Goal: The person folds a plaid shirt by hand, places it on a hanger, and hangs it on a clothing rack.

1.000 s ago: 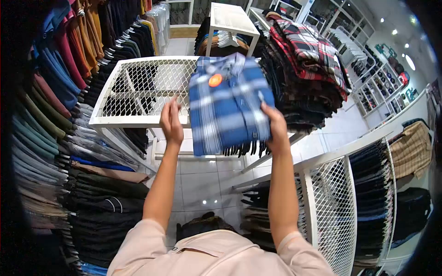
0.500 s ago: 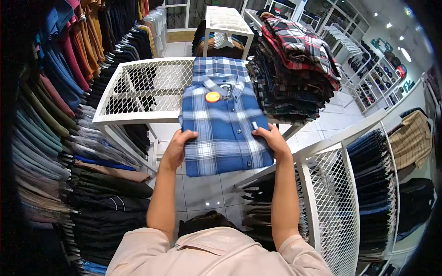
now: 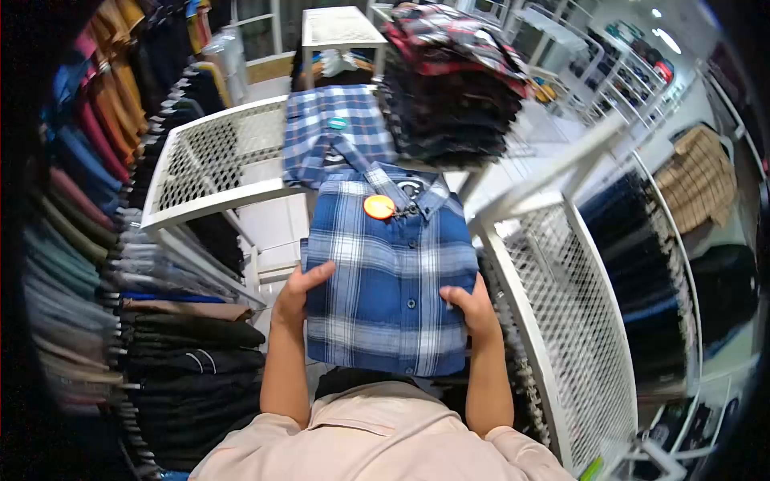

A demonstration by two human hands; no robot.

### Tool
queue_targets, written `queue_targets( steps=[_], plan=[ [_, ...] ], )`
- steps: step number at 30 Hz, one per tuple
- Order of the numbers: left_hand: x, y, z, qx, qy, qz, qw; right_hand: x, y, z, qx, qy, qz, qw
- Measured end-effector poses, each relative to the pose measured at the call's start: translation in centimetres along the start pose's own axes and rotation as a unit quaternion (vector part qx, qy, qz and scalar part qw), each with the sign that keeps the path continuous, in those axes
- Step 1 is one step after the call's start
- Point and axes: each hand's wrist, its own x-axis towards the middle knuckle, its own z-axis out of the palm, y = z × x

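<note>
Grip is two-handed: left hand and right hand curl shut on opposite lower edges of the folded plaid shirt, held just short of the mesh table, collar end toward it.

The orange sticker on the blue plaid shirt bears print too small to read. The picture's top edge cuts off the shirt pile, whose blurred top layer may be plaid.
</note>
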Motion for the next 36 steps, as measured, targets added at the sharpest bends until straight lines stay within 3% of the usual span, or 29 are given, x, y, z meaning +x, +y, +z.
queue_targets(
  steps=[2,7,8,13,17,19,21,23,24,25,27,30,34,36],
  plan=[
    [0.4,-1.4,2.7,0.053,-0.068,-0.024,0.996,-4.9,-1.3,-2.9,0.005,0.064,-0.025,0.998],
    [2.4,-3.6,17.7,0.163,-0.207,-0.053,0.963,-15.3,-6.1,-11.7,0.007,0.198,-0.123,0.972],
    [2.3,-6.4,13.8,0.173,-0.206,-0.108,0.957,-16.9,-1.3,-9.2,0.016,0.231,-0.080,0.970],
    [4.3,-10.8,20.6,0.198,-0.341,-0.128,0.910,-22.9,0.3,-10.1,-0.031,0.383,-0.109,0.917],
    [5.7,-12.5,25.2,0.209,-0.377,-0.111,0.895,-24.1,0.0,-11.5,-0.123,0.453,-0.181,0.864],
    [6.6,-14.2,25.9,0.238,-0.419,-0.067,0.874,-24.4,1.6,-11.9,-0.119,0.506,-0.141,0.843],
    [7.2,-17.9,26.7,0.284,-0.413,0.014,0.865,-25.3,2.3,-13.4,-0.221,0.578,-0.034,0.785],
    [9.5,-22.0,27.9,0.365,-0.376,0.138,0.840,-26.4,2.7,-15.9,-0.329,0.592,0.053,0.734],
    [6.8,-19.3,28.8,0.465,-0.357,0.121,0.801,-26.7,5.0,-17.0,-0.399,0.613,0.109,0.673],
    [7.5,-21.0,28.1,0.497,-0.367,0.245,0.747,-27.1,5.5,-17.2,-0.392,0.621,0.114,0.669],
    [7.1,-22.5,26.7,0.556,-0.314,0.343,0.689,-27.2,6.0,-17.0,-0.379,0.634,0.126,0.662],
    [7.1,-23.1,27.7,0.586,-0.267,0.394,0.656,-27.2,4.5,-16.9,-0.334,0.649,0.130,0.671],
    [9.3,-24.2,29.4,0.629,-0.277,0.315,0.655,-26.5,4.6,-18.4,-0.311,0.658,0.147,0.670],
    [9.7,-24.4,30.3,0.619,-0.283,0.254,0.687,-26.5,5.8,-20.0,-0.253,0.652,0.117,0.705]
  ],
)
